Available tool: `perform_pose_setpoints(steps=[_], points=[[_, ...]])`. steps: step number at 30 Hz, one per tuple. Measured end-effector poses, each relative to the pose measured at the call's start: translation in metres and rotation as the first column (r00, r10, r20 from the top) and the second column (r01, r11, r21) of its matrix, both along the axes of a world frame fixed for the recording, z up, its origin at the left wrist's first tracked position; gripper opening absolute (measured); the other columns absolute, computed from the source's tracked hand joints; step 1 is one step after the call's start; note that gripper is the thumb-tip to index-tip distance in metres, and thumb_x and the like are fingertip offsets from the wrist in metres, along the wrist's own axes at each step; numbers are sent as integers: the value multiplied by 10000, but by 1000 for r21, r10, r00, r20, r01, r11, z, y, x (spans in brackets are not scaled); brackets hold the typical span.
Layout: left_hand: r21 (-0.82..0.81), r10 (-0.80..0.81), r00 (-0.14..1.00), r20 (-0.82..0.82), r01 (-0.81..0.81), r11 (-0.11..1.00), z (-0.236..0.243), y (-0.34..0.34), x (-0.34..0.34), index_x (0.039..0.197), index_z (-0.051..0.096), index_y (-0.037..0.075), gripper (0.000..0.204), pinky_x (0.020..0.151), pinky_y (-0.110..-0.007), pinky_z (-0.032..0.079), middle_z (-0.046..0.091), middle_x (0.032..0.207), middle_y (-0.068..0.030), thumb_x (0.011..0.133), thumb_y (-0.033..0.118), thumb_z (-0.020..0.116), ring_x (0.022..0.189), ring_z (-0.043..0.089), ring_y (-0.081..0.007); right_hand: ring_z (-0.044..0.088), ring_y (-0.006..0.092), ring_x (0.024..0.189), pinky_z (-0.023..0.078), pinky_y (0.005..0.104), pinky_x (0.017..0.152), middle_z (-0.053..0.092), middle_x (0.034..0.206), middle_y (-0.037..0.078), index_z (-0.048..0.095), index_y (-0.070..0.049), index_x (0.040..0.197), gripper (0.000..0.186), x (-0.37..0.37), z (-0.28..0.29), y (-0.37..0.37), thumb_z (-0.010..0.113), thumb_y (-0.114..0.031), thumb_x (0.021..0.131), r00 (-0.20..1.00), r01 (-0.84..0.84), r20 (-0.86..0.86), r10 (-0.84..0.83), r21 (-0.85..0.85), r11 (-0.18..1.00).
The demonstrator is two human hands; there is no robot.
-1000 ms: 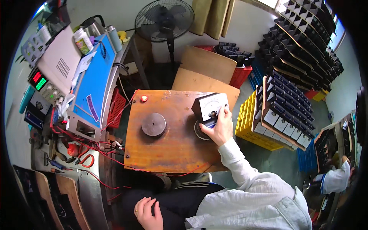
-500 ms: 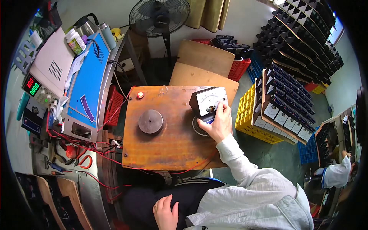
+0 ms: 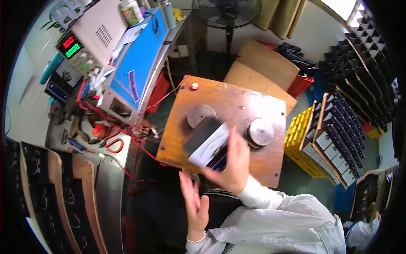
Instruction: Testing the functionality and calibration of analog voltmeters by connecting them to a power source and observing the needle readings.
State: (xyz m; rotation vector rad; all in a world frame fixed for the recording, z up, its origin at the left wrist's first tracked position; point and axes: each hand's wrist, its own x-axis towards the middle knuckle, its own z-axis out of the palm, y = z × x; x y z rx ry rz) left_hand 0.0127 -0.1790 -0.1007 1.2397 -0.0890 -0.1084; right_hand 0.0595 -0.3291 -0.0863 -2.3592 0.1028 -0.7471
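While a black meter [image 3: 208, 146] with a white face hangs tilted above the wooden table [image 3: 230, 99], the blurred right hand [image 3: 234, 167] holds it by its right side. Near its lower edge, the left hand [image 3: 196, 207] is empty and spread. One grey disc [image 3: 201, 115] lies just beyond the meter, another disc [image 3: 261, 132] beside the right hand; a red lamp [image 3: 194, 86] glows farther off.

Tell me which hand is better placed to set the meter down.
Probably the right hand: it holds the meter, while the left hand is open and empty, nearer the body and apparently not touching it.
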Motion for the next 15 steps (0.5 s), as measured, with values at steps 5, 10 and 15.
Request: perform_pose_setpoints(steps=[5,10,15], points=[[108,573,817,-64,-565,818,11,-25,30,1485,213,5,1016,1141,-428,325,342,1480,-173,717,101,873,1372,343,-256,577,378,1209,476,435,986,496,1455,250,234,71,1527,951,-27,8,24,775,-46,753,824,-560,33,565,198,805],[648,217,844,491,-520,556,-11,-32,92,1357,412,-26,920,1068,-466,367,460,1321,-209,621,168,929,1232,453,-337,689,251,1011,581,325,748,501,1404,218,103,-29,1583,1014,-40,-32,-28,761,-19,811,865,-427,7,501,532,731],[905,-476,809,344,-149,400,6,-108,173,1531,207,-44,1217,1123,-555,309,468,1336,-238,588,312,890,1248,472,-393,660,128,767,543,257,620,655,1096,128,381,-13,1474,724,-55,-98,-63,731,-3,840,944,-220,-103,315,516,828]])
